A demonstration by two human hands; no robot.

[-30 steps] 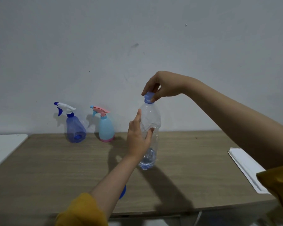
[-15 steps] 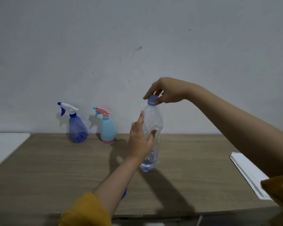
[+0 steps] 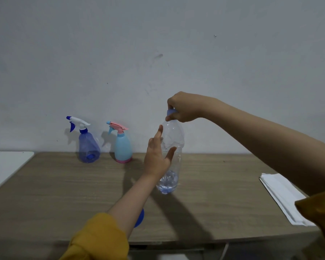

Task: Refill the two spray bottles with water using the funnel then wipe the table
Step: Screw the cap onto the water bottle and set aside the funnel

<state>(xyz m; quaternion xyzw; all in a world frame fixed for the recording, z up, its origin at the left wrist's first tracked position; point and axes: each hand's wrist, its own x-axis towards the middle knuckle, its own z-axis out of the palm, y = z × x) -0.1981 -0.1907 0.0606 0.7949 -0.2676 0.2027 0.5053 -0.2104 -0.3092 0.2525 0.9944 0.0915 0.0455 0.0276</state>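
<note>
The left hand is wrapping its thumb and fingers around the middle of a clear plastic water bottle, which is standing upright near the centre of the wooden table with a little water sitting in its base. The right hand is reaching in from above and pinching the bottle's blue cap between thumb and curled fingers. Two spray bottles are standing at the far edge against the wall, well apart from the hands: a translucent blue spray bottle with a white trigger head, and just to its right a light blue spray bottle with a pink trigger head and pink base. A blue funnel is peeking out from under the left forearm, near the front edge. A folded white cloth is lying near the table's right edge. Bare tabletop is stretching between the water bottle and both the cloth and the spray bottles. A white surface is adjoining the table's left end.
</note>
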